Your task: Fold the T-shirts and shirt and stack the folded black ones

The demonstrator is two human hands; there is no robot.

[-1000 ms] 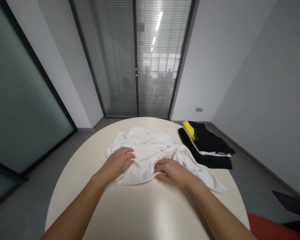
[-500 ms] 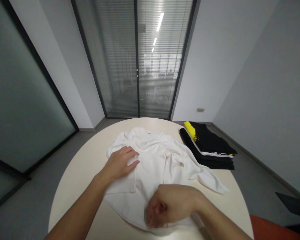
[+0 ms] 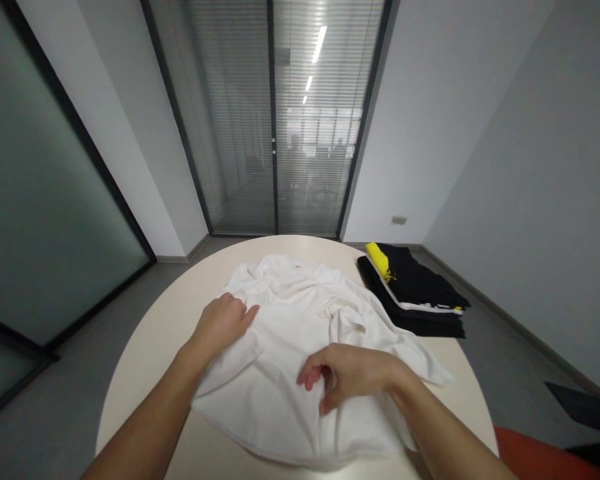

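Left hand (image 3: 223, 323) lies flat and released on the shirt (image 3: 280, 393), mid-table (image 3: 185, 297). Right hand (image 3: 347, 373), loosely curled, grasps nothing. Best to smooth the cloth outward evenly, clear of the black stack (image 3: 415, 293) at the table's right.

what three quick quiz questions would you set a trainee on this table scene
1. True or false: the white shirt hangs off a chair.
2. Where does the folded dark stack lie from the shirt? A) on the person's left B) on the person's right C) on top of it
3. What does the left hand rest on?
Key: 1 false, it lies spread on the round table; 2 B; 3 the white shirt.
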